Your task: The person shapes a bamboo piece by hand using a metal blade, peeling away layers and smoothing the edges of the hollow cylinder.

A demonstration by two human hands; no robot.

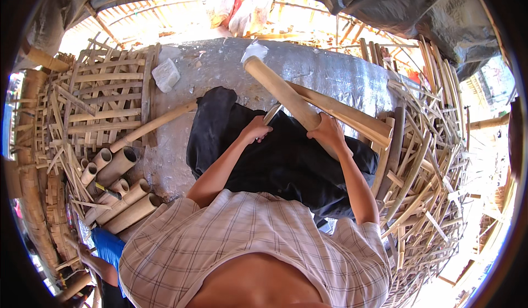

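Observation:
My left hand (256,130) is closed round the handle end of what looks like a knife (272,113), its pale blade pointing up toward the bamboo. My right hand (328,134) grips a thick bamboo length (280,91), which slants from the upper left down to the right across my lap. The blade's tip is close beside this bamboo; whether they touch I cannot tell. Behind it lies a second, split-looking bamboo piece (346,113), angled toward the right. Black cloth (247,159) covers my legs under both hands.
Bamboo tubes (118,165) stack at the left, below a woven bamboo frame (107,85). A pole (157,124) reaches toward my left knee. A whitish block (165,75) rests on the grey sheet (203,55). Split bamboo strips (423,165) pile at right. A person's arm (99,264) shows lower left.

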